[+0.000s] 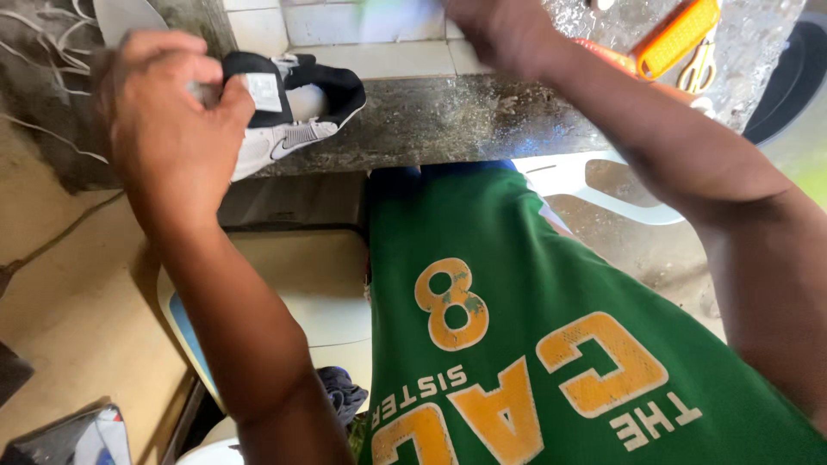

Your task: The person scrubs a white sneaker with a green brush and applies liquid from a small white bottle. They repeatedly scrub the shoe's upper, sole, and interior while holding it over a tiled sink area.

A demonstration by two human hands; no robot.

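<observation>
Grey concrete ledge [448,120] across top of view, white tiles [345,34] behind it. Black and white shoe [297,112] lying on ledge at left, opening turned toward viewer, pale label showing on tongue. Left hand [168,120] closed over near end of shoe, fingers curled round tongue and collar, thumb side pressing against black padding; firm hold, shoe partly hidden behind knuckles. Right hand [504,30] raised at top edge, blurred and cut off by frame; cannot tell whether closed or open, nor whether anything held. Right forearm crossing down toward right side. Orange flat tool [676,34] resting on ledge at upper right, just beside right arm; yellow-handled scissors [698,69] next to it. White cords [43,43] hanging at upper left wall. Green shirt [551,344] with yellow printing filling lower middle. White plastic chair [594,185] seen below ledge at right. Cream-coloured seat [301,284] below left arm.
</observation>
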